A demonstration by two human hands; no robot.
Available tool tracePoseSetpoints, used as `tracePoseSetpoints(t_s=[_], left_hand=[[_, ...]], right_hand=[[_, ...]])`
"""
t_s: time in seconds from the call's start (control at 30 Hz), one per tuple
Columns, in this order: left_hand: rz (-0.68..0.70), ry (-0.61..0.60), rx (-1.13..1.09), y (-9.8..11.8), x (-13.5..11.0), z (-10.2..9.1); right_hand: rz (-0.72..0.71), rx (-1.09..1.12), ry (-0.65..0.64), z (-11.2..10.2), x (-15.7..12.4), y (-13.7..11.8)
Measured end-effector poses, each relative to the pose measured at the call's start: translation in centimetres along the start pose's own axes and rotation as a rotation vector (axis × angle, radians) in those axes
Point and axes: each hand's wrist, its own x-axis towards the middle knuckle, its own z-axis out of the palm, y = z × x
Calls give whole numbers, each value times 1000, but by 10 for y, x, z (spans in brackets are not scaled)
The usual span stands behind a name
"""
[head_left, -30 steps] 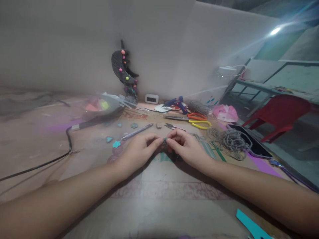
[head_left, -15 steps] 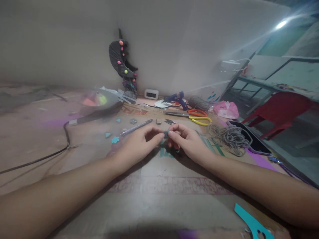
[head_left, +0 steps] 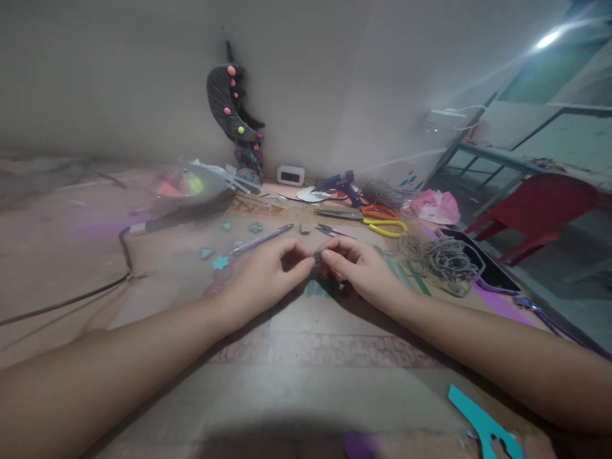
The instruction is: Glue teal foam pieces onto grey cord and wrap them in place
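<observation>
Angled inward above the worktop (head_left: 62, 268), the left hand (head_left: 268, 274) and right hand (head_left: 363, 271) nearly meet. Their curled fingers (head_left: 302, 270) pinch a small greyish piece (head_left: 318, 255).

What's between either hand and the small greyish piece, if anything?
Nothing visible. The left hand and right hand meet at the small greyish piece, fingertips at it from both sides. The pen and scissors lie beyond the hands, not between.
</observation>
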Motion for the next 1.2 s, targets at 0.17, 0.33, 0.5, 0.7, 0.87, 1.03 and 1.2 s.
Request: tracePoseSetpoints(t_s=[0.17,0.33,0.5,0.7,0.87,1.03,1.2], left_hand=[[-6,-6,49,2,0,0],[13,-10,38,1,0,1],[-41,-24,-17,-3,1,1],[-32,-3,-83,-3,2,1],[-66,36,-56,-3,2,1],[-100,13,-42,-2,2,1],[-108,0,-51,-3,3,2]], right_hand=[[-16,-86,8,0,1,0],[-23,-102,10,1,0,0],[-34,-77,59,0,-2,0],[-30,-106,58,-3,2,2],[-47,-228,72,-10,3,3],[-169,-364,187,-17,5,1],[-202,-421,192,-19,6,0]])
